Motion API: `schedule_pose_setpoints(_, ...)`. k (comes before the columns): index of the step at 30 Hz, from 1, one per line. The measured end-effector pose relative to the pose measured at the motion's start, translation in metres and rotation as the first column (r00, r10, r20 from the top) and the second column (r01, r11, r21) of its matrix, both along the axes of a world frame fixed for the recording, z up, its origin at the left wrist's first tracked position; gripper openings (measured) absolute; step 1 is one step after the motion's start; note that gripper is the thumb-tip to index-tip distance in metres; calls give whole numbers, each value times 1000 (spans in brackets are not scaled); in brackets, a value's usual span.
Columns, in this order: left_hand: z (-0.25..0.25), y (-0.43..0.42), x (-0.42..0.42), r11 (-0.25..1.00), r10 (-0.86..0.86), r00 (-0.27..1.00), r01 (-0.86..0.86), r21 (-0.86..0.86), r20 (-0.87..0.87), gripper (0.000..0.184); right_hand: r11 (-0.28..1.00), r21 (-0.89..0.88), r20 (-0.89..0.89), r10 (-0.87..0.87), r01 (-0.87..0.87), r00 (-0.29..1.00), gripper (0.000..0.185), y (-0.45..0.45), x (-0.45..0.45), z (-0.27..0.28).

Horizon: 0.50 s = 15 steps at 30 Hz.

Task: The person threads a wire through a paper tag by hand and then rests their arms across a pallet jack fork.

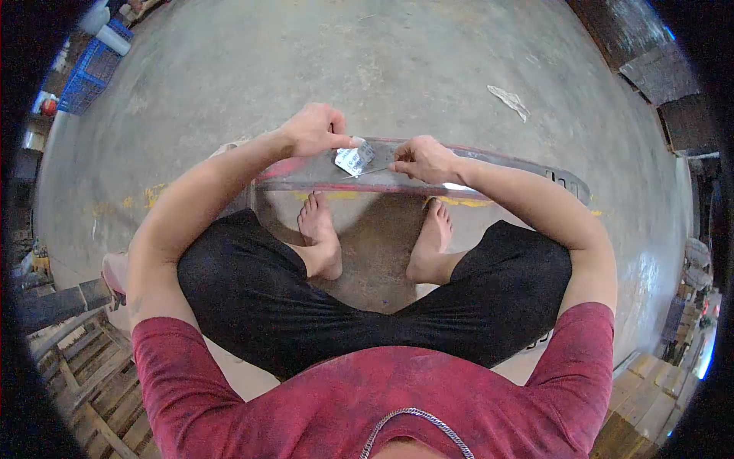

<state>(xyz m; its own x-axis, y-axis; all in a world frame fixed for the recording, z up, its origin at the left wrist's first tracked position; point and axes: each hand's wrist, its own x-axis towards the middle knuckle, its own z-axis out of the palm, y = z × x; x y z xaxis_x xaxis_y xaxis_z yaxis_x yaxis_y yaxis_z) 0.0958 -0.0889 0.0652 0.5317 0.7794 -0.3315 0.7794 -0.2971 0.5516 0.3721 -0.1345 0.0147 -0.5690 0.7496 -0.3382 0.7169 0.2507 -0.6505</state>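
Free room — over floor (428, 69) beyond board (306, 172), also between feet (319, 223).
Gap between left hand (317, 131) and right hand (425, 159) — label (355, 157), thin stick (373, 170) in way.

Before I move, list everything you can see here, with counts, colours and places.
Printed label: one, silvery, at the left hand
Thin stick: one, pale, from the right hand toward the label
Long board: one, dark with reddish edges, beyond the feet
Scrap: one, white, floor ahead right
Floor: one, grey, all around
Crate: at least one, blue, upper left
Pallet: at least one, brown, lower left
Boxes: several, brownish, right edge
Neck chain: one, silver, bottom
Shirt: one, red, bottom
Trousers: one pair, black, middle
Feet: two, bare, middle
Hands: two, bare, at the board
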Motion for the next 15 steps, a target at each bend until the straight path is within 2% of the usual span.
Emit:
schedule_pose_setpoints(2, -1, 0, -1, 1000, -16, 1000, 16, 10, -3, 41, 1000, -10, -22, -18, 18, 1000, 33, 3, 1, -5)
schedule_pose_setpoints(4, -11, 4, -4, 994, -111, 994, 111, -11, 15, 44, 999, -23, -43, -38, 37, 998, 35, 2, 0, -4)
schedule_pose_setpoints(7, -26, 7, -7, 977, -205, 975, 210, -46, 90, 39, 990, -62, -86, -132, 127, 988, 38, -1, -2, 4)
schedule_pose_setpoints(8, -32, 6, -7, 977, -205, 975, 210, -46, 90, 39, 978, -129, -138, -180, 163, 974, 38, -1, -3, 8)
schedule_pose_setpoints(10, -38, 1, -6, 912, -410, 883, 390, 126, 229, 31, 961, -197, -186, -231, 194, 955, 39, -1, -4, 9)
schedule_pose_setpoints(13, -34, -8, 1, 888, -459, 851, 439, 133, 255, 28, 936, -270, -226, -289, 225, 930, 37, 2, -9, 12)
schedule_pose_setpoints(14, -30, -11, 5, 888, -460, 850, 441, 132, 255, 28, 931, -289, -289, -309, 225, 906, 36, 1, -10, 14)
schedule_pose_setpoints(15, -21, -13, 10, 896, -437, 861, 440, 49, 261, 27, 925, -307, -349, -327, 223, 878, 36, 0, -12, 17)
